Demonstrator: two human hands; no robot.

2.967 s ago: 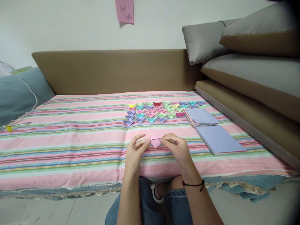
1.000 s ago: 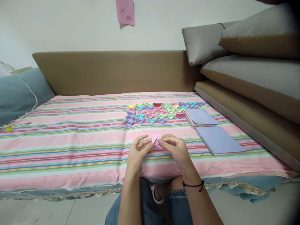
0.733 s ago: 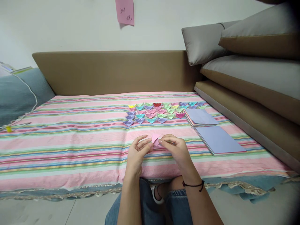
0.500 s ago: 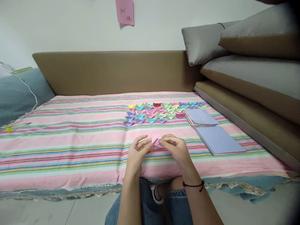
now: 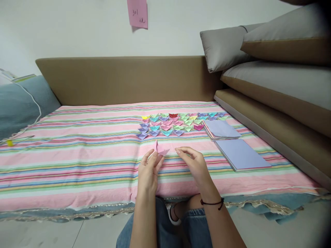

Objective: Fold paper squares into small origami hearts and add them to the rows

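My left hand [image 5: 149, 168] pinches a piece of folded pink paper [image 5: 161, 150] between thumb and fingers, above the striped cloth. Two of the paper's points show, one standing up and one reaching right. My right hand [image 5: 193, 162] is apart from the paper, a short way to its right. Its thumb and forefinger tips are closed together, and nothing shows between them. Beyond both hands, several rows of small folded paper boats [image 5: 166, 127] in many colours lie on the cloth.
Two stacks of paper lie to the right, a smaller stack [image 5: 223, 128] behind a larger stack [image 5: 243, 154]. Large cushions [image 5: 279, 82] are piled along the right edge. A brown backrest [image 5: 124, 81] runs along the wall. At far left are a white cable [image 5: 34, 100] and a yellow object [image 5: 9, 142].
My right hand has let go of the pink paper. My left hand has turned it and moved it slightly left, and its upright and sideways points now show.
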